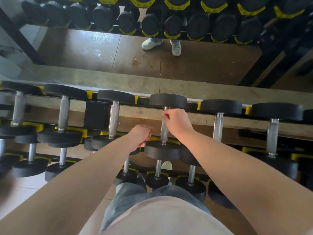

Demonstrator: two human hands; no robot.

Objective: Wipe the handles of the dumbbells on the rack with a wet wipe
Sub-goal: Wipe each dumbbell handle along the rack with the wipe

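Observation:
Black dumbbells with knurled steel handles lie across the top tier of a black rack (96,114) with yellow cradles. My right hand (176,120) curls round the far end of the middle dumbbell's handle (164,131), just under its far head (167,100). A small pale bit of wet wipe (165,114) shows at the fingertips; the rest is hidden in the hand. My left hand (141,135) hovers just left of that handle near the near head (161,151), fingers curled, with nothing visible in it.
Neighbouring dumbbells lie to the left (114,116) and to the right (218,126). Lower tiers hold smaller dumbbells (158,177) close to my legs. A mirror (101,53) behind the rack reflects the floor, white shoes and rows of dumbbells.

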